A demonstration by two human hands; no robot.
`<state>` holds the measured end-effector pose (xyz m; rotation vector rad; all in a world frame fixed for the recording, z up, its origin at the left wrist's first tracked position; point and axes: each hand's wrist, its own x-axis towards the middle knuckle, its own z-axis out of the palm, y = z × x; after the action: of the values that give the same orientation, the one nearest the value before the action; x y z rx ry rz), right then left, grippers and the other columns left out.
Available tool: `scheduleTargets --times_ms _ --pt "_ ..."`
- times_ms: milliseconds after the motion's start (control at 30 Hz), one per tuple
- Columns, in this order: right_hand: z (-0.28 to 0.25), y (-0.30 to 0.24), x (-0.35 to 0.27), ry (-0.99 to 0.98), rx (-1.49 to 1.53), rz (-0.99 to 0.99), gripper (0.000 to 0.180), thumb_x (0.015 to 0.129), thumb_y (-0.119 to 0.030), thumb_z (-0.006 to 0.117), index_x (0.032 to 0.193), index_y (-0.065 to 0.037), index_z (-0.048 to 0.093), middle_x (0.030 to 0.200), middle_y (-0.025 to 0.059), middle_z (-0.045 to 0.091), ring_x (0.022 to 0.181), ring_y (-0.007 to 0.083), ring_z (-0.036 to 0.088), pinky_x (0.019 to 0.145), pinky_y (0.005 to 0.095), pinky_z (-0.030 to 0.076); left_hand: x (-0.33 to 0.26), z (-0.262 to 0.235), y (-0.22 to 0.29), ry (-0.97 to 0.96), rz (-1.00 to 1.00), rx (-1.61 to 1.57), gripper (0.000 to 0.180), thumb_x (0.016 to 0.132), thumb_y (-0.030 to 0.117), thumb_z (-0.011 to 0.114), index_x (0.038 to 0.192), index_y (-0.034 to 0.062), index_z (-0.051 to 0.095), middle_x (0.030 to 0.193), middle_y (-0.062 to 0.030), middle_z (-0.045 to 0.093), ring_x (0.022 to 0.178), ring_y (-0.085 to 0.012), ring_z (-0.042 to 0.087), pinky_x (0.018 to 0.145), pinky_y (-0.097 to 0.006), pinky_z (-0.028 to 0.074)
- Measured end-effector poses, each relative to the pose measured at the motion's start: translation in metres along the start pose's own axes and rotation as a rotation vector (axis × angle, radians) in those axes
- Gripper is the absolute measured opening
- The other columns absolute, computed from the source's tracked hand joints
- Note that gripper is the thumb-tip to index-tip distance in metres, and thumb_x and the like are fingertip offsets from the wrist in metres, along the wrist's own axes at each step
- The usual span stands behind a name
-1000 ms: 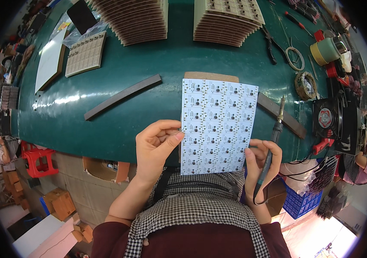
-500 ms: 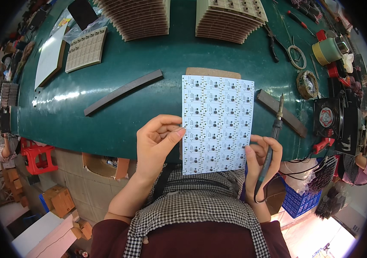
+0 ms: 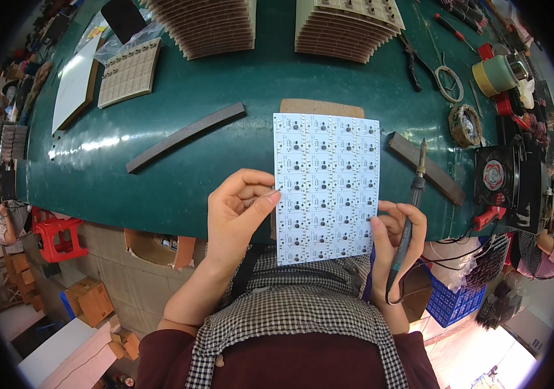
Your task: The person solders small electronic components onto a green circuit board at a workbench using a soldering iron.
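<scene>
A white circuit board panel (image 3: 326, 194) with rows of small dark components is held up before me at the near edge of the green table. My left hand (image 3: 241, 211) pinches its left edge between thumb and fingers. On the other side, my right hand (image 3: 399, 233) grips the panel's lower right edge. That same hand also has a soldering iron (image 3: 413, 201) between its fingers, tip pointing away from me and its cord hanging down. Partly behind the panel lies a brown board (image 3: 322, 107).
Two tall stacks of boards (image 3: 348, 39) stand at the back. A dark bar (image 3: 186, 137) lies left, another bar (image 3: 426, 167) right. Pliers (image 3: 410, 61), a solder spool (image 3: 465, 126) and a small fan (image 3: 492, 176) occupy the right side. A peg board (image 3: 129, 74) rests far left.
The panel has tilted slightly in my hands, its top right corner shifting a little to the left. Both hands keep their hold, and the soldering iron remains in my right hand.
</scene>
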<state>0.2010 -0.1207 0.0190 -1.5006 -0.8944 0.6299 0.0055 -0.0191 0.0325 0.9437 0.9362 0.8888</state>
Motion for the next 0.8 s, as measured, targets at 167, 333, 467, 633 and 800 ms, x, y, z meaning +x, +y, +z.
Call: scheduleTargets --times_ms 167,333,467,633,800 --pt "-0.001 -0.002 -0.001 -0.001 -0.013 0.002 0.034 0.080 0.007 0.058 0.109 0.001 0.041 0.100 0.0192 0.059 0.075 0.0151 0.062 0.063 0.0232 0.049 -0.001 0.000 0.002 -0.001 -0.021 0.011 0.016 0.083 0.001 0.058 0.098 -0.0053 0.054 0.086 -0.0104 0.064 0.080 -0.0103 0.060 0.073 -0.022 0.047" --pt "-0.001 -0.004 -0.001 -0.024 -0.008 0.029 0.033 0.081 0.007 0.057 0.109 0.000 0.040 0.104 0.0207 0.058 0.077 0.0153 0.063 0.066 0.0232 0.050 0.000 0.004 0.004 -0.004 0.000 0.033 0.014 0.085 0.004 0.056 0.097 -0.0046 0.055 0.082 -0.0090 0.064 0.071 -0.0068 0.057 0.065 -0.019 0.045" --pt "-0.004 -0.011 0.009 0.018 0.019 0.006 0.030 0.081 0.007 0.055 0.107 0.001 0.042 0.099 0.0206 0.061 0.079 0.0161 0.063 0.069 0.0241 0.050 0.000 -0.006 0.004 -0.033 -0.020 0.055 0.011 0.088 0.007 0.054 0.091 -0.0027 0.058 0.075 -0.0041 0.061 0.059 -0.0022 0.048 0.053 -0.016 0.035" --pt "-0.018 -0.028 0.054 -0.185 -0.026 -0.092 0.015 0.079 0.010 0.054 0.092 0.001 0.053 0.081 0.0143 0.066 0.077 0.0172 0.065 0.070 0.0257 0.050 0.012 -0.014 0.020 0.247 0.458 0.567 0.016 0.087 0.009 0.053 0.093 -0.0014 0.063 0.081 -0.0012 0.057 0.049 -0.0008 0.029 0.043 -0.018 0.021" --pt "-0.012 -0.048 0.086 -0.639 -0.201 -0.183 0.012 0.072 0.011 0.059 0.081 0.003 0.057 0.080 0.0129 0.067 0.073 0.0171 0.065 0.068 0.0254 0.050 0.011 -0.001 0.033 -0.087 0.368 0.803 0.023 0.072 0.005 0.066 0.095 0.0019 0.066 0.085 -0.0018 0.058 0.051 -0.0031 0.028 0.044 -0.020 0.022"
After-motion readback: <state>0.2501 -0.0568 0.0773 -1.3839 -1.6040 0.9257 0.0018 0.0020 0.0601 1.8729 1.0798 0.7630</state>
